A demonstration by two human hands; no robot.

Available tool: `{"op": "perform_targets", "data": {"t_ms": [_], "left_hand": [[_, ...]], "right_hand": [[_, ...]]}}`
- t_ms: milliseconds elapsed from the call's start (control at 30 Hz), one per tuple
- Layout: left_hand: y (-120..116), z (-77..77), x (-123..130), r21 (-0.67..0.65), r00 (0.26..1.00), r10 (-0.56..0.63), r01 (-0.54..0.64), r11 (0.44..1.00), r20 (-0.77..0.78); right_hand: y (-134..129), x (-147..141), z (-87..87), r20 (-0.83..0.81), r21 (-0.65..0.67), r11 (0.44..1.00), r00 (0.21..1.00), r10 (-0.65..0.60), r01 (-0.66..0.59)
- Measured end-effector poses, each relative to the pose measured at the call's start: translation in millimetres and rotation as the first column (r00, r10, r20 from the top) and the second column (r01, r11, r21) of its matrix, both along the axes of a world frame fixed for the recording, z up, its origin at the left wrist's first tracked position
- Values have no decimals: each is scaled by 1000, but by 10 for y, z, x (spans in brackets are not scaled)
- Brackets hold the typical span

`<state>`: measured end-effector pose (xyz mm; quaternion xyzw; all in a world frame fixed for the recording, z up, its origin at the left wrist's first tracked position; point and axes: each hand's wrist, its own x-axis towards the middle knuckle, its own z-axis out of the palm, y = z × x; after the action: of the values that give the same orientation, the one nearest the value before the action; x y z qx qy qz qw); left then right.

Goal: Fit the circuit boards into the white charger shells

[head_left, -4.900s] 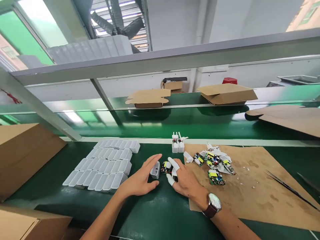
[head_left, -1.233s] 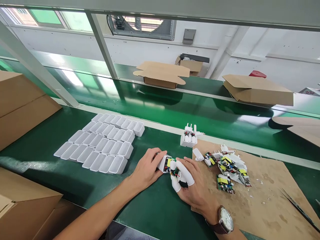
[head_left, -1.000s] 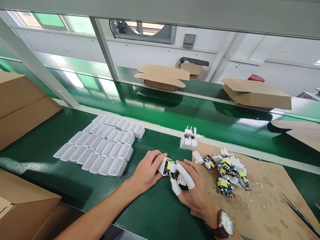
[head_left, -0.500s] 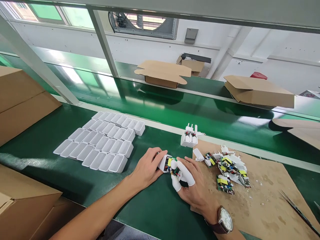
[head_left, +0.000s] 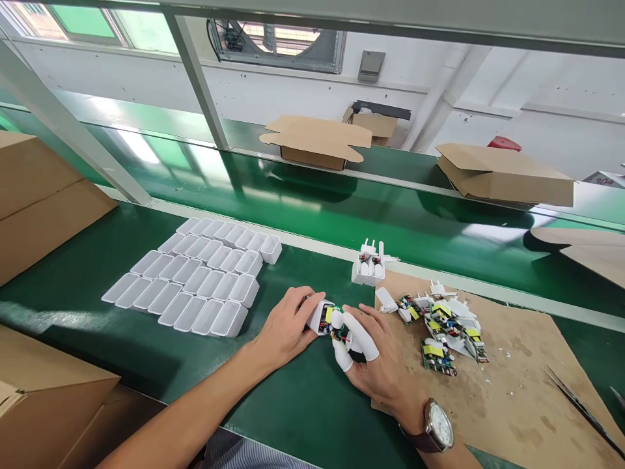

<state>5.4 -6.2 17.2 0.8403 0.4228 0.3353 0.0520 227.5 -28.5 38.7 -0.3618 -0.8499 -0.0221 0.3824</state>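
One circuit board [head_left: 336, 319] sits at the mouth of one white shell [head_left: 315, 316], above the green desk [head_left: 293, 407]; how deep it goes, I cannot tell. The grip of the left hand [head_left: 288, 326] holds the shell, that of the right hand [head_left: 385, 365] the board. Two filled shells [head_left: 368, 272] stand side by side near the desk's far edge. A brown sheet [head_left: 488, 410] carries a jumbled pile [head_left: 452, 319], one separate board [head_left: 438, 358] before it, and one pair of tweezers [head_left: 586, 413] towards the right edge. Leftward, four rows of open shells [head_left: 195, 280]; open desk separates them from the left hand.
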Motion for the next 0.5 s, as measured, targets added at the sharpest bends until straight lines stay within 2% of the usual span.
{"op": "perform_targets", "data": {"t_ms": [200, 333, 433, 500], "left_hand": [[-10, -8, 4, -31, 1000, -12, 12, 999, 23], [-24, -16, 8, -73, 996, -81, 84, 994, 44], [-32, -8, -1, -197, 978, -174, 194, 961, 113], [-36, 7, -12, -306, 958, -211, 264, 915, 194]], "right_hand": [[-8, -9, -19, 32, 3, 1000, 999, 6, -6], [5, 26, 9, 65, -55, 996, 996, 69, -66], [11, 59, 40, 21, -127, 985, 993, 117, -113], [11, 67, 39, -45, -180, 979, 995, 90, -97]]}}
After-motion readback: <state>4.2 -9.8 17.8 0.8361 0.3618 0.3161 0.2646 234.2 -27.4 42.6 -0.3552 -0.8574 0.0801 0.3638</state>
